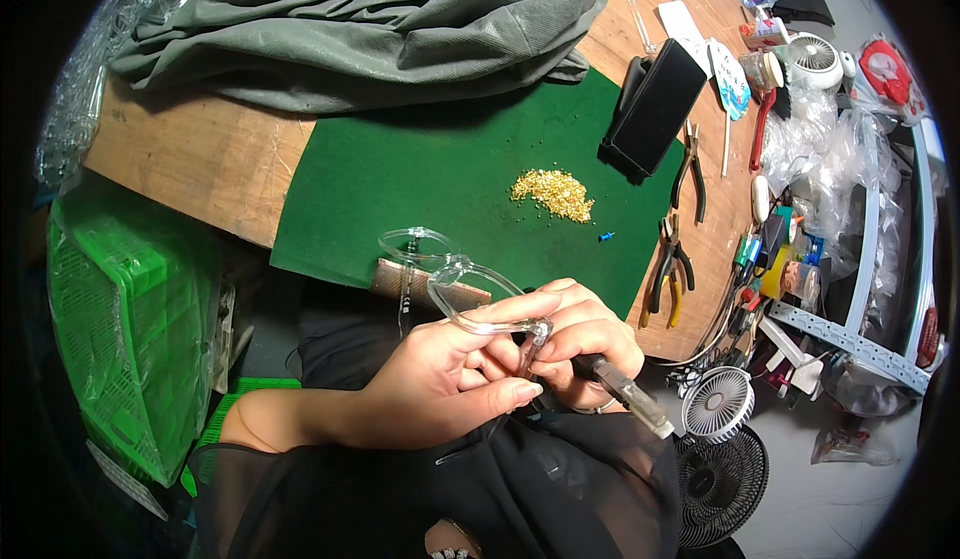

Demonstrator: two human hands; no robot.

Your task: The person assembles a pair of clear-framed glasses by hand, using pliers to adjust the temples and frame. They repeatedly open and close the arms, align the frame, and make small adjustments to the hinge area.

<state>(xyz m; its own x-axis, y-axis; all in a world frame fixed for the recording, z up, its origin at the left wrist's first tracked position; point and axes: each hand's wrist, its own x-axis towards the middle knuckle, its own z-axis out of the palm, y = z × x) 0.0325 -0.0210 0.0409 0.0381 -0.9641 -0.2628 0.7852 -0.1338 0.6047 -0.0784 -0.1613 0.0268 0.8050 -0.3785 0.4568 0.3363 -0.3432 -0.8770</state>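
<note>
Biggest thing in view is the wooden workbench (200, 159) with a grey cloth (380, 19) heaped across the far side, and a green felt mat (420, 179) laid over the near part. Off to our left sits a green plastic crate (120, 319), and down to the right a small fan (718, 404) next to a mess of bags and bits. Along the mat's right edge we've got a black case (655, 109) and two pairs of pliers (672, 269).

On the mat there's a little heap of gold screws (553, 195), looks barely touched, well apart from the hands.

Now the actual work: a clear plastic glasses frame (450, 279) held up over our lap, just off the near edge of the mat. Its long axis runs from upper left down to lower right, with one lens rim poking out over the mat edge and the hinge corner down at the hands. Our left hand (450, 379) is clamped on that hinge end, thumb and fingers pinched together around it. Our right hand (580, 344) is closed round a screwdriver (625, 391), handle sticking out lower right, tip aimed at the hinge.

Our guess: we're mid-way through fastening this hinge. Can't tell if the screw's seated, or whether the other hinge is done. The screw pile suggests plenty left.
</note>
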